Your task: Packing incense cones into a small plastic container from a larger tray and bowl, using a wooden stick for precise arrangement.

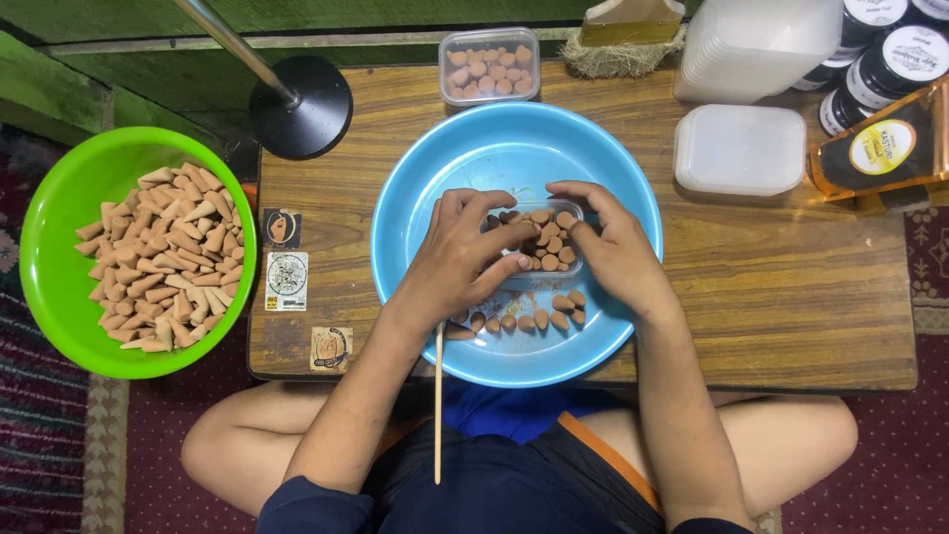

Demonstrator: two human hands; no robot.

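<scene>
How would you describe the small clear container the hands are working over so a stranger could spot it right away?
Find the big blue basin in the middle of the wooden table. Inside it, between the left hand and the right hand, sits a small clear container packed with brown cones. Unlike the similar filled container at the table's far edge, this one lies inside the basin.

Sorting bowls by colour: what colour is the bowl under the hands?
Light blue bowl, clearest in the head view.
</scene>
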